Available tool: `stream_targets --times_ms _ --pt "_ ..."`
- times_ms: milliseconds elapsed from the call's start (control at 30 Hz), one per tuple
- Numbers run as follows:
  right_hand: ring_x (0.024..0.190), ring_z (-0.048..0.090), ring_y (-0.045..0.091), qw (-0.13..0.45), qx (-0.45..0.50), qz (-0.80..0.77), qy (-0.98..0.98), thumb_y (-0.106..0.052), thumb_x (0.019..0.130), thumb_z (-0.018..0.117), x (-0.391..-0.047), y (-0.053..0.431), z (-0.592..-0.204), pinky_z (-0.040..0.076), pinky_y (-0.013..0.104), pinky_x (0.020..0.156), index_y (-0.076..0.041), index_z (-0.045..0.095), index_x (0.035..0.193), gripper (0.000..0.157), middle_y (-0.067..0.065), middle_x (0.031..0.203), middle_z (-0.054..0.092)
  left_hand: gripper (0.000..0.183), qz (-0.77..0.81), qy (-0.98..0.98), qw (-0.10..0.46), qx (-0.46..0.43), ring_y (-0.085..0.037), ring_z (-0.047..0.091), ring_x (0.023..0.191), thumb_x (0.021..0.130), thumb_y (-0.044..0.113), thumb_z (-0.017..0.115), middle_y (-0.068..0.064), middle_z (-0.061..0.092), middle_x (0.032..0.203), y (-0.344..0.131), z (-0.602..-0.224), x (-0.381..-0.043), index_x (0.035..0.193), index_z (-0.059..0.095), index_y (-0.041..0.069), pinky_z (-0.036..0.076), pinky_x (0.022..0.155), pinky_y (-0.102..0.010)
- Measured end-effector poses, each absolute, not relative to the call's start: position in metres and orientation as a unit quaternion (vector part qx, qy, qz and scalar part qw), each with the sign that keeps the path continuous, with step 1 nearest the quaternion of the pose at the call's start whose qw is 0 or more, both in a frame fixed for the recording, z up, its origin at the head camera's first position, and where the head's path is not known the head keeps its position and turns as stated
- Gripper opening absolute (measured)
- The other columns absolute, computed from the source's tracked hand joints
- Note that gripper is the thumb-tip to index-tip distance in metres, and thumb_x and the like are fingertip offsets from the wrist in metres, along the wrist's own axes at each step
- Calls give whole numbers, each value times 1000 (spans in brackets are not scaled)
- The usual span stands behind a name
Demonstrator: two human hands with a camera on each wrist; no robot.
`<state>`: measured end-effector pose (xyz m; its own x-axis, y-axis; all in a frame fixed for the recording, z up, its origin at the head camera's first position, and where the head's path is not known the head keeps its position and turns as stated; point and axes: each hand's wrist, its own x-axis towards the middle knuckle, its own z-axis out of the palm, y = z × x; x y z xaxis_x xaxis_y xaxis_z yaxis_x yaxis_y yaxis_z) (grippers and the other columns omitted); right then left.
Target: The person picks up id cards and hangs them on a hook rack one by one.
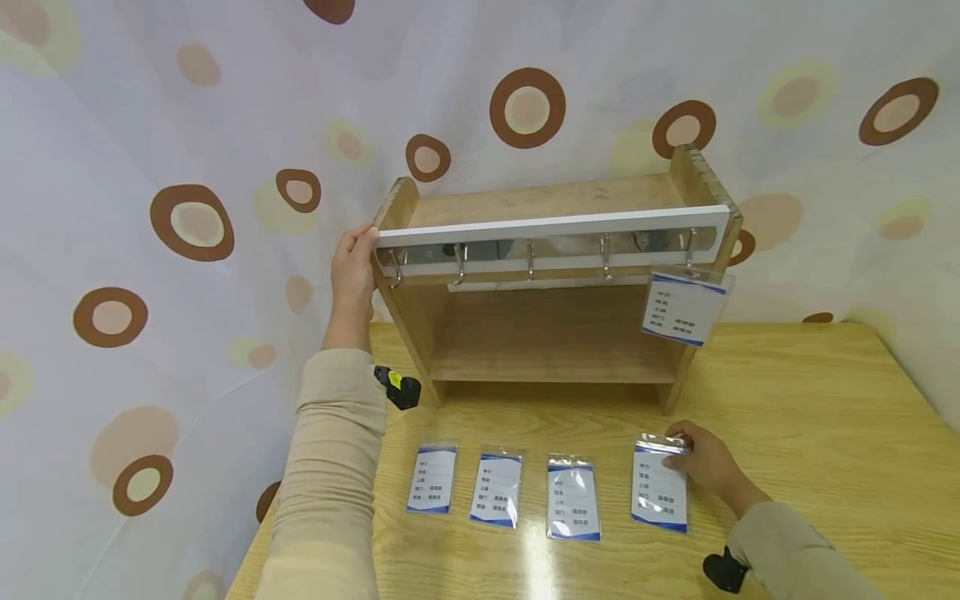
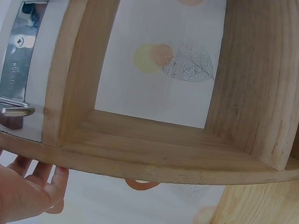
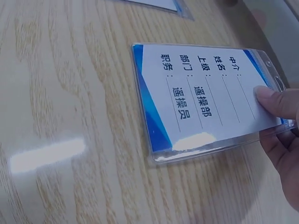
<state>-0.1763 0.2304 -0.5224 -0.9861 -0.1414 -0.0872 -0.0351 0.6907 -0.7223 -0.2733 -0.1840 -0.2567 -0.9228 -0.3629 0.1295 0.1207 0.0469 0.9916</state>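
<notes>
My right hand [image 1: 708, 462] pinches a clear-sleeved name badge [image 3: 201, 98] by its slotted end, thumb on its printed face and fingers underneath. In the right wrist view the badge is tilted over the table. My left hand [image 1: 352, 271] grips the upper left side of a wooden shelf [image 1: 555, 371], beside the end of a white hook rail [image 1: 555, 227]. The left wrist view shows these fingers [image 2: 58, 184] against the shelf's outer side. Another badge [image 1: 686, 307] hangs from the rightmost hook [image 1: 691, 250]; the other hooks hold nothing.
Three more badges lie in a row on the wooden table [image 1: 825, 433]: a left one [image 1: 432, 479], a middle one [image 1: 497, 490] and a right one [image 1: 573, 498]. The shelf stands behind them, before a patterned wall covering [image 1: 450, 67].
</notes>
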Motion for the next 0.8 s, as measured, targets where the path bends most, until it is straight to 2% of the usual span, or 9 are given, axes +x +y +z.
stream_targets --times_ms 167,467,800 --pt "77 44 23 78 -35 -420 903 -10 76 65 -178 227 -521 36 32 62 -1 48 108 37 12 90 52 36 -675 -710 180 87 -10 31 117 87 28 49 1 40 128 -186 -257 -273 119 51 11 25 95 -37" --pt "69 41 19 76 -28 -453 888 -7 77 63 -176 219 -518 35 28 54 -2 51 109 35 8 81 48 37 -680 -707 175 79 -12 31 117 87 27 48 0 39 129 -186 -257 -273 120 50 10 25 95 -38" --pt "74 45 18 43 -36 -453 890 -8 80 60 -169 215 -502 38 28 61 -2 51 113 35 8 88 53 36 -688 -700 176 81 -13 34 114 87 26 49 0 41 127 -184 -257 -273 118 51 9 28 92 -39"
